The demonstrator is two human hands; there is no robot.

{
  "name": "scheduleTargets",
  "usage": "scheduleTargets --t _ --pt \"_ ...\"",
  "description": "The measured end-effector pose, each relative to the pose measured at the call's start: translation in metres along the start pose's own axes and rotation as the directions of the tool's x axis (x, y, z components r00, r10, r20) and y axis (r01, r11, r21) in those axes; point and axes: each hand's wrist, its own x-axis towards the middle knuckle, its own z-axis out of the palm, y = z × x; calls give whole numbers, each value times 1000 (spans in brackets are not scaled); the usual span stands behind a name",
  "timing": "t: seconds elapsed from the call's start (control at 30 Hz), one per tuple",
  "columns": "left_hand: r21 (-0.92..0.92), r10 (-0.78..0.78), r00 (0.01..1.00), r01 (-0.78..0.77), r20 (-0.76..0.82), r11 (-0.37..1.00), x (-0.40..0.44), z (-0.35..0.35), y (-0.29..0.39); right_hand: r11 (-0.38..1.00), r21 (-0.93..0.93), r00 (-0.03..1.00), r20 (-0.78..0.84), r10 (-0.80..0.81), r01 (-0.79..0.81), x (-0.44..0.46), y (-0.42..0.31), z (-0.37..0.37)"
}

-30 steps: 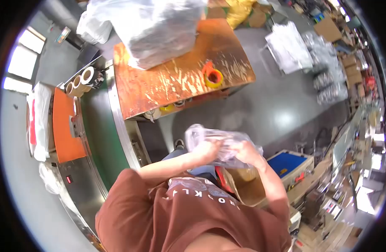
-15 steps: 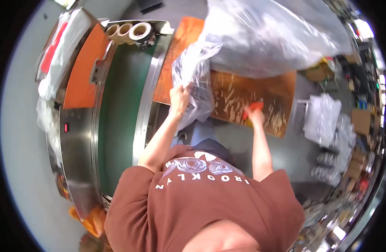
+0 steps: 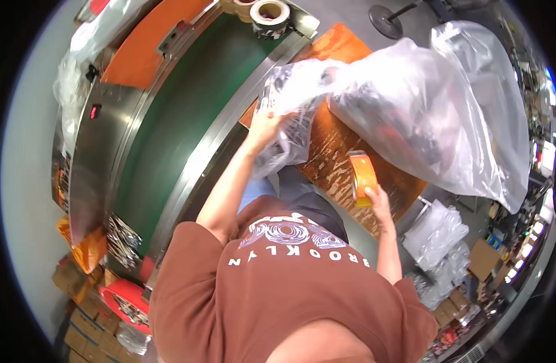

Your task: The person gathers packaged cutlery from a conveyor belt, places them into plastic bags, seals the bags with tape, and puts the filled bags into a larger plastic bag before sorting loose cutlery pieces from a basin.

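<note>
My left hand point(image 3: 266, 129) is closed on a clear plastic bag point(image 3: 290, 145), bunched and creased, at the near left edge of the worn wooden tabletop point(image 3: 326, 154). Dark shapes show faintly through the plastic. In my right hand point(image 3: 379, 206) is an orange tape dispenser point(image 3: 364, 175), gripped at its near end and held over the table's front part. A larger filled clear plastic bag point(image 3: 405, 103) lies across the table behind both hands. What is inside it cannot be made out.
A green conveyor belt point(image 3: 175, 109) with metal side rails runs along my left. Tape rolls point(image 3: 270, 15) stand at its far end. A red basin point(image 3: 123, 302) is at the lower left. Plastic-wrapped bundles point(image 3: 435, 233) sit on the right, and a black round stand base point(image 3: 385, 22) is at the back.
The view has turned, so the belt and table appear slanted. My right hand has lifted the orange tape dispenser, which now shows clearly. My left hand still grips the bag.
</note>
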Motion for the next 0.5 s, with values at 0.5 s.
scheduleTargets --t 0.5 --pt "-882 -366 927 101 -85 461 54 60 -101 212 -863 871 483 86 458 205 -210 364"
